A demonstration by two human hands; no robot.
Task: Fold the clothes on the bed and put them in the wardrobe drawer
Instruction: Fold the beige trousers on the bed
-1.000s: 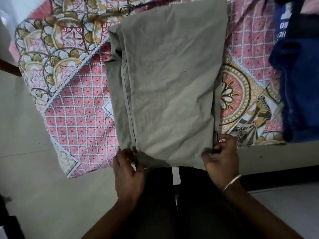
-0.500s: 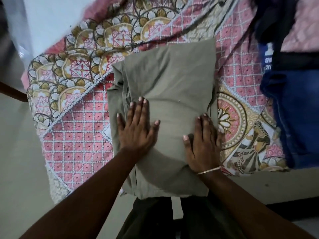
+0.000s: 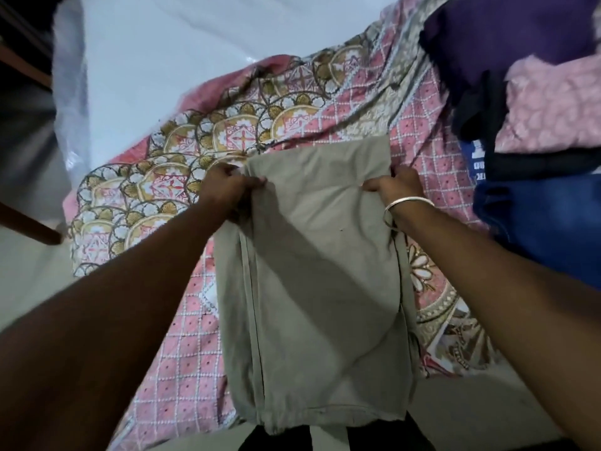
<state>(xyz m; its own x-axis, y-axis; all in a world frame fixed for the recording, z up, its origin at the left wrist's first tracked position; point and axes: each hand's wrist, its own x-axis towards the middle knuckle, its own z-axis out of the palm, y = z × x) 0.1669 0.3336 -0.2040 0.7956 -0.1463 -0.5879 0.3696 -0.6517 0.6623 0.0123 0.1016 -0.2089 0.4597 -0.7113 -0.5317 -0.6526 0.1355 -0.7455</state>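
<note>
An olive-grey garment lies partly folded on the patterned pink bedspread, with its near end hanging over the bed's edge. My left hand grips the garment's far left corner, fingers curled into the cloth. My right hand, with a bangle at the wrist, grips the far right corner. The cloth between the two hands is slightly raised off the bed.
A heap of other clothes sits at the right: a purple piece, a pink patterned piece, a black one and blue denim. A white sheet covers the far bed. A wooden bar is at the left.
Both hands left the near hem, pressed flat on the garment's middle, then slid to its far end and gripped the two far corners. The view tilted up along the bed.
</note>
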